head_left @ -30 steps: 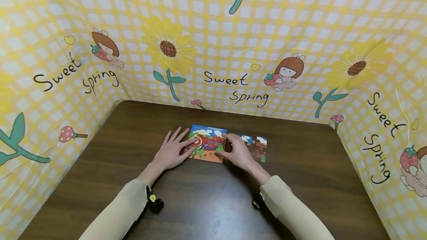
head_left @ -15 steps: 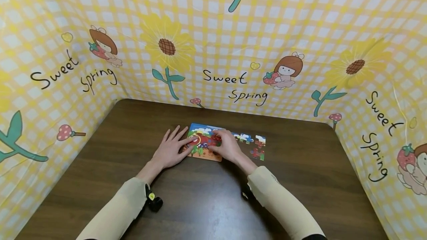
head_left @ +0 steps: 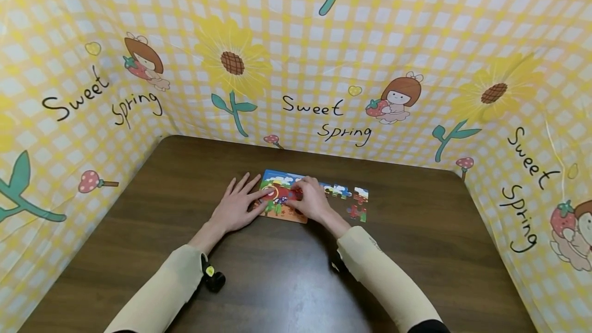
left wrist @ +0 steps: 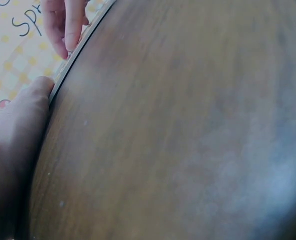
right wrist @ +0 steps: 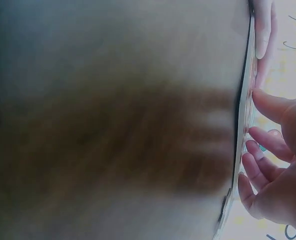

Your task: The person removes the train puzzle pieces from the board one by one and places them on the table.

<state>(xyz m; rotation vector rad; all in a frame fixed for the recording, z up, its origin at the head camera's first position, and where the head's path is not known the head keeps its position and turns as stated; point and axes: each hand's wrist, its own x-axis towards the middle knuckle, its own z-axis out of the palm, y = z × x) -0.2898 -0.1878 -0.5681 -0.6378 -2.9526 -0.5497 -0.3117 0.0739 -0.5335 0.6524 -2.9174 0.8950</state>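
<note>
In the head view a jigsaw puzzle (head_left: pixel 282 215) with a blue sky, a red shape and orange ground lies flat on the brown table. My left hand (head_left: pixel 233 209) is spread over its left edge, with the thumb and index finger resting on the picture. Above the right half of the puzzle, my right hand (head_left: pixel 314 199) holds a small reddish puzzle piece (head_left: pixel 298 195) between thumb and fingertips, mostly hidden by the fingers. In the right wrist view, the right hand's thumb and fingertips come down onto the puzzle, spaced apart. The left wrist view shows the puzzle only edge-on.
Several loose puzzle pieces (head_left: pixel 358 212) lie right of the puzzle, some partly behind the right hand. The wooden table (head_left: pixel 277 281) is enclosed at the back and sides by a yellow checked cloth (head_left: pixel 305 66).
My right hand has moved left from the puzzle's right edge onto its right half, carrying the piece. More loose pieces show behind it. The left hand has stayed in place.
</note>
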